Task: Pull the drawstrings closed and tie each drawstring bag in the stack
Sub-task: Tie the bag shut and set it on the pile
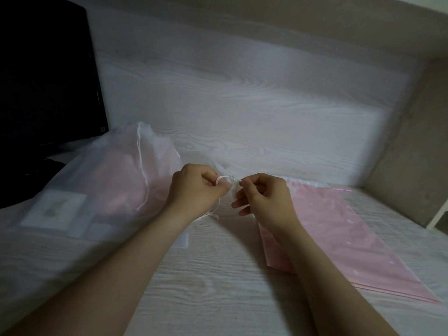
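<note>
A translucent white drawstring bag [194,238] lies on the pale wood desk in front of me, its gathered neck raised between my hands. My left hand [196,190] pinches a loop of the white drawstring [224,178] at the neck. Just to its right, my right hand [264,197] pinches the other cord end, and a small knot sits between the fingertips. Loose cord tails hang below my left wrist. A flat stack of pink drawstring bags [339,238] lies to the right, partly under my right forearm.
A filled translucent bag [109,180] with pink contents, a white cord and a label rests at the left. A black monitor [46,76] stands at the far left. The desk [218,287] is boxed in by a back panel and a beige side wall [412,141].
</note>
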{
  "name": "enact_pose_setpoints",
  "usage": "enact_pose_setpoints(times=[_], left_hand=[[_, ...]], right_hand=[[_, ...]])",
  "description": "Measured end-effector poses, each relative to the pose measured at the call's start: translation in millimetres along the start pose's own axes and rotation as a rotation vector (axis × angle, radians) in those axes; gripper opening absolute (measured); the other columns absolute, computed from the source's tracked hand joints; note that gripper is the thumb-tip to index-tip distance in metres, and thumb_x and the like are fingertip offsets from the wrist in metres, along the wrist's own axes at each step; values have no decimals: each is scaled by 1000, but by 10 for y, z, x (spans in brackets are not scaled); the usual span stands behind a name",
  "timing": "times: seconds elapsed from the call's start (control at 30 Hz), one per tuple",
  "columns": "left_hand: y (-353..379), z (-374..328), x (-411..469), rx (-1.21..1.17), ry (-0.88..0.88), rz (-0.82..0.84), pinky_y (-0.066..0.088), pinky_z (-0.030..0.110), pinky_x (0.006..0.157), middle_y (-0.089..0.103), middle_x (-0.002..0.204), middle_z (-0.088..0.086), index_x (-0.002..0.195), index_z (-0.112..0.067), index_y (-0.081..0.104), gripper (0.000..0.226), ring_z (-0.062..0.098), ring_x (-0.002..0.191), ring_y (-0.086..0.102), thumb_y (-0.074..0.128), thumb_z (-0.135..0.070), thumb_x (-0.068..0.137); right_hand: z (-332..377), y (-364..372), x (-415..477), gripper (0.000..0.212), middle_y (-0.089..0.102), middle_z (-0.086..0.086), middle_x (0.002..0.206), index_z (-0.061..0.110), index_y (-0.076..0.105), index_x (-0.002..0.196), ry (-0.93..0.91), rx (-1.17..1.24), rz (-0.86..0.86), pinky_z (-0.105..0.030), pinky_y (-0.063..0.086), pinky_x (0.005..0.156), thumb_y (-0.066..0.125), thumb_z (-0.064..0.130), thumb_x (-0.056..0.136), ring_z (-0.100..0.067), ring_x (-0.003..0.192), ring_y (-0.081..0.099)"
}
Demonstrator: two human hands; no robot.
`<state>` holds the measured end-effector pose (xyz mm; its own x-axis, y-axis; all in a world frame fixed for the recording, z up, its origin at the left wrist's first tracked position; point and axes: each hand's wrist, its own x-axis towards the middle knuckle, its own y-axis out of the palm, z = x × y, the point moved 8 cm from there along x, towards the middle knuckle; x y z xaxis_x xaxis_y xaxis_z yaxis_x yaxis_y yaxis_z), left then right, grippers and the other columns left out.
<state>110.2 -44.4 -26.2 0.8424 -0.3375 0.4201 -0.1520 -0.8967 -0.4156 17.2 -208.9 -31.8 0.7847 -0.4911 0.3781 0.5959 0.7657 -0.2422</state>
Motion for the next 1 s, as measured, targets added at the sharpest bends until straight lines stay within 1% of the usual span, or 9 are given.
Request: enact_pose_setpoints(times=[0.23, 0.33, 0.4, 0.47, 0.53, 0.63, 0.73, 0.87, 1.0], left_hand=[[53, -19, 13, -57, -7, 53, 52, 21, 73, 73, 66, -14, 81, -24, 76, 12, -3, 67, 68, 80, -31, 91], [129, 4, -1, -235, -120, 136, 63, 38, 82, 76, 71, -2, 81, -16, 74, 13, 18, 79, 76, 68, -22, 91], [172, 8, -15, -381, -217, 186, 62, 40, 74, 71, 68, 7, 76, -10, 63, 20, 30, 69, 72, 56, -14, 94], [213, 11, -32, -451, -294, 240, 46, 30, 51, 51, 57, 3, 73, -16, 49, 23, 19, 48, 48, 50, -13, 96], [215, 41, -18, -382, -305, 254, 28, 22, 43, 37, 53, -8, 75, -18, 49, 20, 11, 44, 31, 51, -18, 95], [172, 72, 26, -275, -215, 198, 30, 18, 40, 44, 48, -17, 85, -9, 71, 26, 3, 42, 40, 64, -30, 98], [125, 60, 43, -237, -109, 114, 43, 14, 52, 75, 72, -16, 87, -19, 81, 26, -7, 56, 61, 73, -42, 96], [96, 142, 86, -223, -99, 69, 57, 29, 93, 80, 96, -12, 85, -24, 83, 16, 3, 98, 73, 80, -40, 91], [50, 134, 110, -181, -96, 48, 55, 28, 92, 79, 94, -13, 81, -25, 83, 15, 6, 100, 72, 83, -38, 88]], right_hand=[[43, -33, -10, 18, 74, -12, 73, 5, 73, 88, -47, -51, -36, -41, 61, 58, 63, 15, 100, -28, 64, 76], [40, -65, 9, 13, 75, -3, 70, 15, 76, 82, -91, -122, -65, -41, 62, 68, 67, 14, 92, -20, 68, 75], [22, -77, 28, 13, 75, 2, 71, 19, 77, 81, -100, -150, -69, -38, 61, 70, 69, 15, 90, -16, 69, 73], [2, -73, 41, 13, 75, 3, 72, 20, 77, 81, -94, -144, -55, -37, 59, 69, 70, 15, 90, -16, 70, 73], [-3, -61, 43, 12, 75, 2, 73, 20, 77, 82, -93, -132, -42, -38, 58, 69, 69, 15, 90, -18, 70, 72], [12, -76, 41, 12, 76, 5, 77, 20, 77, 81, -106, -157, -63, -36, 58, 72, 69, 17, 89, -14, 74, 72], [1, -137, 58, 14, 75, 6, 75, 22, 77, 78, -98, -159, -114, -39, 56, 76, 70, 25, 90, -14, 75, 69], [-34, -212, 71, 19, 69, 16, 66, 24, 77, 78, -87, -201, -186, -31, 48, 68, 72, 36, 91, -6, 64, 55], [-45, -253, 71, 16, 75, 14, 84, 24, 78, 83, -76, -296, -205, -19, 44, 72, 72, 36, 92, -2, 80, 62]])
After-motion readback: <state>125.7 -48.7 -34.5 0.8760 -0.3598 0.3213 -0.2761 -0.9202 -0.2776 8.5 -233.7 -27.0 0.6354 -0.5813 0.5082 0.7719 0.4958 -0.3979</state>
